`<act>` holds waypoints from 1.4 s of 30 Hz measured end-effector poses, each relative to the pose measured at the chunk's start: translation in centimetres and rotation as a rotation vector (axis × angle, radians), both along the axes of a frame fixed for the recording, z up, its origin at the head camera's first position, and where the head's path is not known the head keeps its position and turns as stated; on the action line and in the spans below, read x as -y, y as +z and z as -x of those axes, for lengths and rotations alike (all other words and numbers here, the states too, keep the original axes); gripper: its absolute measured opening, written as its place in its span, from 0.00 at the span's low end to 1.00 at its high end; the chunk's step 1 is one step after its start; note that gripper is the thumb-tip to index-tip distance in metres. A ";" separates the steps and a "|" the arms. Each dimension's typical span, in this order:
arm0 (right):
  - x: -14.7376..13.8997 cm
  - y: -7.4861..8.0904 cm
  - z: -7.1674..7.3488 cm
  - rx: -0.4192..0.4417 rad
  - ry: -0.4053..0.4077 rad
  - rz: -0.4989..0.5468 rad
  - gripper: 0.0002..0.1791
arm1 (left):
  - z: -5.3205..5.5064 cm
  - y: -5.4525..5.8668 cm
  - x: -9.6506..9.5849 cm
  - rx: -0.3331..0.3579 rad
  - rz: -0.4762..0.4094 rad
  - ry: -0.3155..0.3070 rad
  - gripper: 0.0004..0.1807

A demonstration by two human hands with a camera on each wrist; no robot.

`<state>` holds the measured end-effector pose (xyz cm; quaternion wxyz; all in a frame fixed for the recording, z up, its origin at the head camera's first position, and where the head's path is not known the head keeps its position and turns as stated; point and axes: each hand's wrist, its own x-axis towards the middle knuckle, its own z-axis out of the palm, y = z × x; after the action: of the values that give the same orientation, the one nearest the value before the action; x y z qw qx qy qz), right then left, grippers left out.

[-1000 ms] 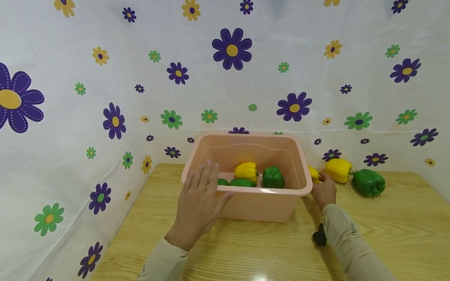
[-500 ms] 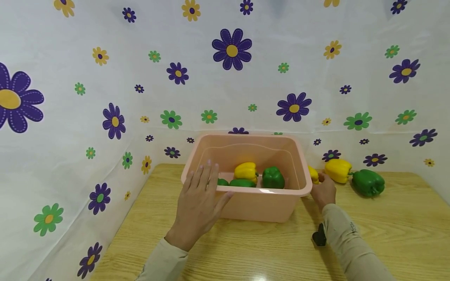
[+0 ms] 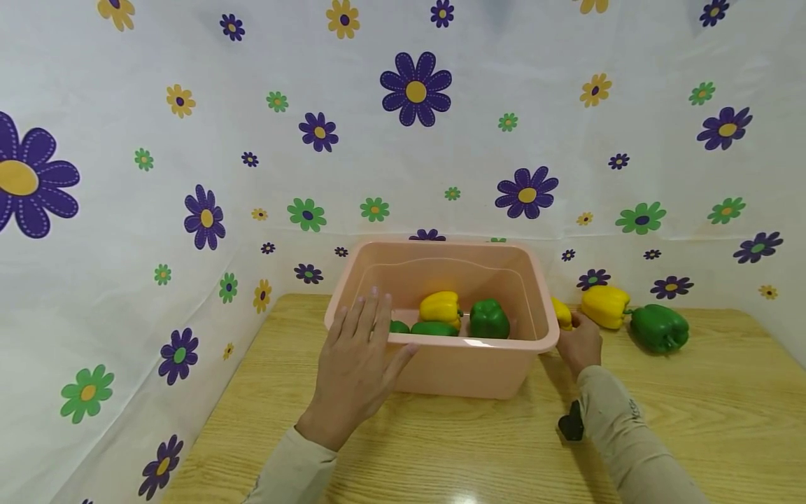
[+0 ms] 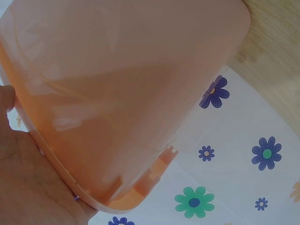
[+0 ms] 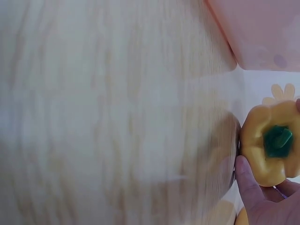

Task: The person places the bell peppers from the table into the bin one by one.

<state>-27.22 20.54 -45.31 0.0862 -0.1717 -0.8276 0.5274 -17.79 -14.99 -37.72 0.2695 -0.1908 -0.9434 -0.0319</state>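
Note:
My left hand [image 3: 355, 364] rests against the near rim of a pink plastic bin [image 3: 460, 367], its fingers straight over the edge. In the left wrist view, that hand lies along the bin's rim [image 4: 56, 173]. Right of the bin, my right hand [image 3: 581, 344] grips a yellow bell pepper [image 3: 560, 313], partly hidden behind the bin in the head view. The right wrist view shows this pepper [image 5: 258, 126] with its green stem toward the camera and my thumb on its side. Inside the bin lie a yellow bell pepper [image 3: 439, 306], a green bell pepper [image 3: 490, 320] and partly hidden green ones [image 3: 434, 328].
Beyond my right hand, another yellow bell pepper [image 3: 604, 306] and a green bell pepper [image 3: 660, 327] lie on the wooden table [image 3: 705, 399]. A small black object [image 3: 571, 421] shows beside the right sleeve. Flower-patterned sheeting [image 3: 252, 140] stands behind and to the left.

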 end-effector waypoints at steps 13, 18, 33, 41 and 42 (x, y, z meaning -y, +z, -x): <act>-0.8 0.5 -0.9 0.054 0.037 0.095 0.41 | 0.0 -0.1 0.0 0.000 0.004 0.003 0.45; -1.2 0.4 -1.1 0.079 0.019 0.149 0.42 | 0.0 -0.1 0.0 -0.004 0.000 0.000 0.45; -1.6 2.5 -1.1 -0.029 -0.083 0.366 0.45 | 0.0 0.0 -0.1 -0.002 -0.001 0.004 0.44; -1.7 4.8 -1.0 -0.128 -0.125 0.458 0.47 | 0.0 0.0 -0.1 -0.007 -0.004 0.000 0.44; -1.7 5.1 -1.1 -0.137 -0.130 0.471 0.48 | 0.0 0.0 -0.1 -0.008 -0.004 -0.001 0.44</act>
<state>-26.17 22.23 -40.23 0.1335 -0.2036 -0.6612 0.7096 -17.76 -14.93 -37.72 0.2735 -0.1908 -0.9422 -0.0331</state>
